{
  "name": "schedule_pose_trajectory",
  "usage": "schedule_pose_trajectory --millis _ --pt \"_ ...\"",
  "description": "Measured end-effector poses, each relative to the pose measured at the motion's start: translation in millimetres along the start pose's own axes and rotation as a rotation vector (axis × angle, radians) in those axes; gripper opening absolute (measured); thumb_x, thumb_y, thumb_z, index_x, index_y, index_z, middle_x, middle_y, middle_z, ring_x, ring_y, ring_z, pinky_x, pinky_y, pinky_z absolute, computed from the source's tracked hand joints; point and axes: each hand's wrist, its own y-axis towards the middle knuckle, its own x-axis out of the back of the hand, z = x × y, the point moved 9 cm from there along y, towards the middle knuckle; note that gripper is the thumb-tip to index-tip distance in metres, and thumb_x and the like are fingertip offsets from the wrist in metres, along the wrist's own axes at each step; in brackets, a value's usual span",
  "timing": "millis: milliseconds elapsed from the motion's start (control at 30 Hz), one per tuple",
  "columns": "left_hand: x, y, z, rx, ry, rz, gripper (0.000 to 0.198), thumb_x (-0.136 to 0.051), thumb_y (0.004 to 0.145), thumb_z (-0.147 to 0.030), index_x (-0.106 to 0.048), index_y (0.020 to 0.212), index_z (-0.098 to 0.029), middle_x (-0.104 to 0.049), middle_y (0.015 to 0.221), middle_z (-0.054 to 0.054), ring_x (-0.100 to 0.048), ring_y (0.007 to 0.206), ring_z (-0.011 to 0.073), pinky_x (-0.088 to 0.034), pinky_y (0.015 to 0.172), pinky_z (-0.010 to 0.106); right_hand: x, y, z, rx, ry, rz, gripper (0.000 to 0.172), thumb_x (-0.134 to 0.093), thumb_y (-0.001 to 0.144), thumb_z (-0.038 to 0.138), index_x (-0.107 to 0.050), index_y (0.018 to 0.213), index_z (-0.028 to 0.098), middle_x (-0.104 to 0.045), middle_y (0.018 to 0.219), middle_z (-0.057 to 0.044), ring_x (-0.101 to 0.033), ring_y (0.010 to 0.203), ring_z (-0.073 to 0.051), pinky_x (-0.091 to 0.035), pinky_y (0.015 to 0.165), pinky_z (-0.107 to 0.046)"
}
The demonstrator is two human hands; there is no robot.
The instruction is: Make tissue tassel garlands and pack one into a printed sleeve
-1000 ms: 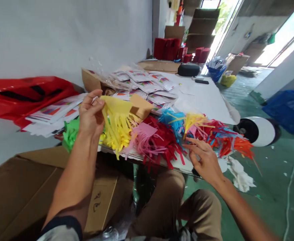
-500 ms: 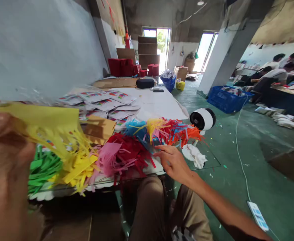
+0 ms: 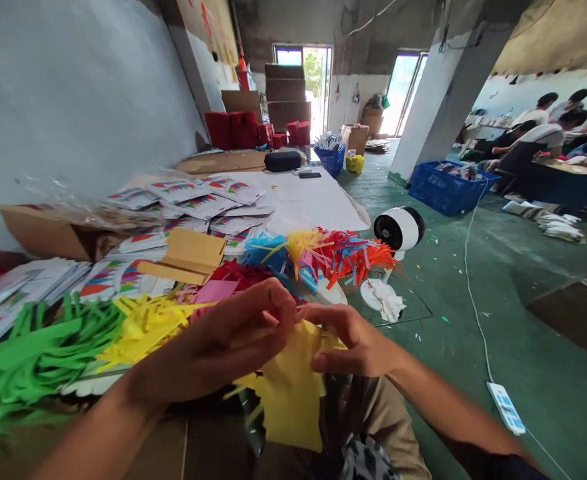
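Note:
A sheet of yellow fringed paper (image 3: pixel 293 400) hangs between my hands above my lap, its flat part downward and some strips sticking out at the left. My left hand (image 3: pixel 233 333) is closed round its upper part, the fingers bent over it. On the right side of the sheet, my right hand (image 3: pixel 358 340) pinches it between thumb and fingers. Left of my hands lie a bunch of yellow strips (image 3: pixel 148 327) and a heap of green fringed paper (image 3: pixel 38 347). Pink fringed paper (image 3: pixel 216 291) is partly hidden behind my left hand.
Beyond my hands lie blue strips (image 3: pixel 268 253) and orange fringe (image 3: pixel 363 257). Printed packets (image 3: pixel 193 200) and a folded brown card (image 3: pixel 191 257) cover the table's left. A white fan (image 3: pixel 401 228) stands at right; several people sit farther off.
My left hand has brought the yellow fringed paper from the far left to the middle, over my lap. My right hand has left the fringe heap and taken hold of the yellow sheet.

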Motion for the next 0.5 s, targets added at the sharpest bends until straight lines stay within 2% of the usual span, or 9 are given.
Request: schedule_pose_trajectory --millis 100,167,233,267,333,400,500 --pt "2.6 7 26 0.174 -0.126 0.042 0.017 -0.07 0.096 -0.027 -0.06 0.109 -0.021 -0.06 0.094 0.003 -0.056 0.077 0.0113 -0.045 0.063 0.018 5 -8 -22 -0.194 0.102 -0.049 0.042 -0.079 0.085 0.055 -0.068 0.092 0.015 -0.061 0.082 0.0 -0.054 0.073 -0.013 -0.046 0.063 -0.023" --pt "-2.4 9 52 0.281 -0.248 0.113 0.042 -0.079 0.089 -0.029 -0.057 0.125 -0.026 -0.063 0.106 0.004 -0.063 0.088 0.0142 -0.051 0.068 0.02 13 -13 -25 -0.236 0.081 -0.096 0.038 -0.082 0.084 0.051 -0.066 0.088 0.016 -0.055 0.077 0.003 -0.048 0.067 -0.01 -0.039 0.057 -0.021" --pt "-10.9 7 84 0.386 -0.357 0.211 0.069 -0.089 0.079 -0.031 -0.052 0.137 -0.03 -0.065 0.119 0.005 -0.067 0.099 0.0179 -0.055 0.074 0.023 21 -17 -26 -0.244 -0.002 -0.11 0.033 -0.08 0.087 0.046 -0.065 0.088 0.017 -0.054 0.078 0.004 -0.048 0.069 -0.009 -0.038 0.058 -0.021" --pt "-14.9 5 100 0.445 -0.388 0.267 0.073 -0.092 0.074 -0.033 -0.054 0.137 -0.029 -0.067 0.119 0.004 -0.069 0.098 0.0183 -0.056 0.074 0.024 25 -19 -30 -0.257 -0.045 -0.108 0.031 -0.078 0.088 0.045 -0.064 0.086 0.017 -0.053 0.078 0.004 -0.047 0.069 -0.009 -0.037 0.059 -0.02" --pt "-18.2 -2 132 0.575 -0.374 0.381 0.06 -0.092 0.073 -0.037 -0.063 0.124 -0.022 -0.072 0.106 0.004 -0.07 0.085 0.0165 -0.055 0.068 0.023 34 -25 -43 -0.311 -0.097 -0.102 0.032 -0.075 0.091 0.043 -0.058 0.079 0.018 -0.049 0.074 0.005 -0.045 0.065 -0.009 -0.034 0.056 -0.02" --pt "-5.6 -8 156 0.658 -0.256 0.417 0.046 -0.088 0.077 -0.044 -0.068 0.106 -0.016 -0.073 0.091 0.003 -0.066 0.072 0.0138 -0.05 0.061 0.021 45 -32 -65 -0.382 -0.095 -0.113 0.032 -0.073 0.091 0.043 -0.055 0.078 0.019 -0.048 0.071 0.006 -0.045 0.062 -0.009 -0.033 0.055 -0.021" --pt "40.9 -8 172 0.691 0.096 0.307 0.045 -0.08 0.083 -0.054 -0.07 0.101 -0.015 -0.07 0.079 0.002 -0.062 0.064 0.0132 -0.043 0.054 0.02 65 -40 -105 -0.47 -0.06 -0.161 0.027 -0.074 0.088 0.042 -0.06 0.089 0.019 -0.058 0.076 0.004 -0.055 0.064 -0.012 -0.04 0.058 -0.023"
